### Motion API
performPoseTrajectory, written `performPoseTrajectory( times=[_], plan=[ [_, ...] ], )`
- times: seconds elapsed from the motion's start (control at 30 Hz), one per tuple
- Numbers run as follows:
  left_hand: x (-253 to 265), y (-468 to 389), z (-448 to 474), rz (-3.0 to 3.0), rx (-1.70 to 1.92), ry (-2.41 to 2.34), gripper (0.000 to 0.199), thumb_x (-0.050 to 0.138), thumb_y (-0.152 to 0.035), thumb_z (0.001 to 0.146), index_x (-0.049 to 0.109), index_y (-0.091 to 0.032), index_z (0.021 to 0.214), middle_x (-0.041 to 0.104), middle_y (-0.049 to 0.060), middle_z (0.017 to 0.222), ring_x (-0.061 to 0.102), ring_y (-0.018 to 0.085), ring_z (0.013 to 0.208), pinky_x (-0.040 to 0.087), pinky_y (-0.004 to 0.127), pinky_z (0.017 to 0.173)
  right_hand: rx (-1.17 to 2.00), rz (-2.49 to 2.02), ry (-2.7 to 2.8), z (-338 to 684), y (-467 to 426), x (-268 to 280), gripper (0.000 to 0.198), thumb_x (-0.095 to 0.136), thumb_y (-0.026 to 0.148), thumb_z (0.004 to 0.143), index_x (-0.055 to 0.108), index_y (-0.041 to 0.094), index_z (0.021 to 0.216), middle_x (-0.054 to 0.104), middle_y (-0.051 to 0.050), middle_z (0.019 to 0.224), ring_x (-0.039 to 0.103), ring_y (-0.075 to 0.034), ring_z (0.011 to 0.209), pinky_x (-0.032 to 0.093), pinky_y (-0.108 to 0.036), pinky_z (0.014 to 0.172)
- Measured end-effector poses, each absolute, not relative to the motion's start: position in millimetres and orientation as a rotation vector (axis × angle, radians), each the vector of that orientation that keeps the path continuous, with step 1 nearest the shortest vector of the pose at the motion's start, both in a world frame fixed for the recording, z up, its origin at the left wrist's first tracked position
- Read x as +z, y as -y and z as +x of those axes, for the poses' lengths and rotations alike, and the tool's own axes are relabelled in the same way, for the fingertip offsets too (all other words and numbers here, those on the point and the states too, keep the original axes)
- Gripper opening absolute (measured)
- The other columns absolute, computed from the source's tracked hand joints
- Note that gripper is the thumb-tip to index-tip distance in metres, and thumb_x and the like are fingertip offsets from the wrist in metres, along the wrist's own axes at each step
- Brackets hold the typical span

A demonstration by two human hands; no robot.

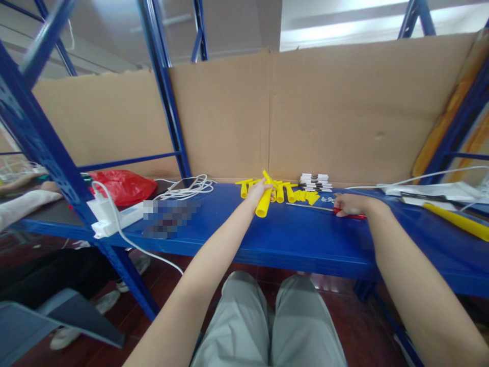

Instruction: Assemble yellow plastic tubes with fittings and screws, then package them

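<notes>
My left hand is closed around a yellow plastic tube, its round open end tilted toward me and a narrower yellow part sticking up behind. My right hand grips the red handle of a screwdriver, whose long metal shaft points left just above the blue shelf. Several similar yellow tubes stand behind and beside my left hand. Small flat yellow pieces lie between the two hands. Tiny metallic parts, too small to name, are close to my right hand.
White and black pieces are stacked against the cardboard wall. On the left are a white cable, a power strip and a red bag. A long yellow piece lies right. Another person's sleeve shows far left.
</notes>
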State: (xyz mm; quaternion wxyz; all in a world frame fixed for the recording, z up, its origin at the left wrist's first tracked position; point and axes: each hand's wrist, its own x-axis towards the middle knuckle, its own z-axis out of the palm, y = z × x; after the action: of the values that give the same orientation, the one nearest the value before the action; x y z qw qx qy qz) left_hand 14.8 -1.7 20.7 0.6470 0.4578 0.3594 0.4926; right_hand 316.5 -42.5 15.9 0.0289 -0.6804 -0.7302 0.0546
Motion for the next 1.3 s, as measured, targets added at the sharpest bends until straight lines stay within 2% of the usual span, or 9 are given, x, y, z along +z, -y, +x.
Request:
performPoseTrajectory(
  times=[0.17, 0.4, 0.53, 0.67, 0.8, 1.07, 1.3],
  plan=[
    [21, 3, 15, 1.097, 1.103, -0.860, 0.071, 0.046, -0.001, 0.088, 0.027, -0.019, 0.154, 0.057, -0.003, 0.064, 0.049, 0.008, 0.042, 0.041, 0.017, 0.042, 0.153, -2.061, 2.173, 318, 43, 13, 0.014, 0.070, 0.022, 0.064, 0.057, 0.022, 0.068, 0.066, -0.002, 0.070, 0.062, -0.020, 0.068, 0.045, -0.029, 0.062],
    [17, 5, 14, 1.201, 1.037, -0.891, 0.076, 0.056, -0.005, 0.086, 0.030, -0.024, 0.154, 0.058, -0.003, 0.066, 0.052, 0.008, 0.045, 0.040, 0.017, 0.042, 0.021, -2.005, 2.054, 323, 39, 14, 0.014, 0.065, 0.019, 0.064, 0.058, 0.022, 0.075, 0.069, -0.003, 0.077, 0.064, -0.020, 0.073, 0.047, -0.027, 0.063],
    [15, 6, 14, 1.241, 1.007, -0.891, 0.077, 0.058, -0.004, 0.082, 0.034, -0.022, 0.153, 0.061, -0.002, 0.067, 0.052, 0.009, 0.044, 0.040, 0.018, 0.041, -0.135, -2.027, 1.921, 321, 38, 16, 0.014, 0.062, 0.020, 0.069, 0.058, 0.023, 0.082, 0.068, -0.004, 0.076, 0.064, -0.021, 0.071, 0.045, -0.028, 0.061],
    [15, 7, 14, 1.283, 1.010, -0.893, 0.076, 0.055, -0.002, 0.081, 0.035, -0.019, 0.152, 0.066, 0.002, 0.075, 0.054, 0.010, 0.047, 0.042, 0.020, 0.043, -0.240, -1.964, 1.823, 315, 38, 18, 0.014, 0.058, 0.023, 0.076, 0.056, 0.024, 0.089, 0.069, -0.005, 0.081, 0.064, -0.021, 0.075, 0.045, -0.028, 0.066],
    [16, 10, 15, 1.324, 0.962, -0.877, 0.074, 0.056, -0.003, 0.079, 0.039, -0.018, 0.150, 0.068, 0.004, 0.078, 0.054, 0.010, 0.046, 0.043, 0.021, 0.044, -0.234, -1.891, 1.845, 309, 40, 20, 0.011, 0.057, 0.022, 0.076, 0.055, 0.024, 0.087, 0.071, -0.006, 0.087, 0.065, -0.022, 0.080, 0.046, -0.027, 0.070],
    [18, 19, 18, 1.360, 0.969, -0.885, 0.068, 0.057, -0.002, 0.079, 0.046, -0.018, 0.144, 0.066, 0.003, 0.073, 0.053, 0.010, 0.048, 0.040, 0.018, 0.041, -0.229, -1.877, 1.864, 304, 44, 23, 0.012, 0.055, 0.020, 0.077, 0.054, 0.024, 0.088, 0.070, -0.006, 0.085, 0.064, -0.021, 0.076, 0.045, -0.027, 0.068],
    [16, 17, 18, 1.333, 0.977, -0.876, 0.073, 0.057, -0.002, 0.079, 0.040, -0.017, 0.149, 0.065, 0.001, 0.069, 0.054, 0.011, 0.047, 0.040, 0.019, 0.042, -0.235, -1.884, 1.888, 304, 42, 23, 0.008, 0.054, 0.021, 0.079, 0.052, 0.024, 0.087, 0.071, -0.007, 0.089, 0.065, -0.022, 0.080, 0.046, -0.028, 0.071]
  ],
)
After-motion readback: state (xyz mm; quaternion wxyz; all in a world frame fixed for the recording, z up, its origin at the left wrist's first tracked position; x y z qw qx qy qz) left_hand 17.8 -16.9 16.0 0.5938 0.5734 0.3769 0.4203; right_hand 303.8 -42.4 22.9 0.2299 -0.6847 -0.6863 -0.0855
